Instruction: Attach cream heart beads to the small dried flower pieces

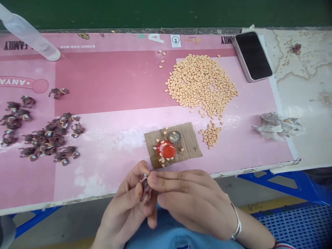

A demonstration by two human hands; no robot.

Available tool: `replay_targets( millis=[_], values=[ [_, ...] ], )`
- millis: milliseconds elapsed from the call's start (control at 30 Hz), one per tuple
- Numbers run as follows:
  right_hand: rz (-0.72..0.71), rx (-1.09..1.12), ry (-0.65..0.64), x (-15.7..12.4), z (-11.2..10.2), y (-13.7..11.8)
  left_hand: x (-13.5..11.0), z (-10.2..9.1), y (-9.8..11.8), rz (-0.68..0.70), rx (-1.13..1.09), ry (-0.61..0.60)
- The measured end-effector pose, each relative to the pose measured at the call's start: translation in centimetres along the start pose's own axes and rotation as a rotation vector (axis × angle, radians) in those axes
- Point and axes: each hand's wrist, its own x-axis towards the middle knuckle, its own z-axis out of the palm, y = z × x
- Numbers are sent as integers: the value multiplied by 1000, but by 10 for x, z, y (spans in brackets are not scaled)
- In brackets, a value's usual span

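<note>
Brown figurine near table edge

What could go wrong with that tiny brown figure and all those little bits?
The left hand holds the brown figure near the pink tabletop's front edge, so it might fall off if it slipped.

The tan bits lie in a loose heap, so a bump could scatter them.

The cardboard with the red round thing is close to the fingers, so a knock could shift it.
</note>
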Motion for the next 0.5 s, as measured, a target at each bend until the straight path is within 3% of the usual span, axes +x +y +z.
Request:
replay_targets(
  millis=[67,200,300,500],
  values=[
    [-44,38,36,4,2,0,-1,0,0,39,36,-24],
    [-7,103,252,8,5,1,-2,5,7,220,234,-20],
    [-100,63,252,9,3,5,1,9,14,300,353,-8],
    [-68,16,361,12,5,5,9,13,17,221,564,51]
  ],
)
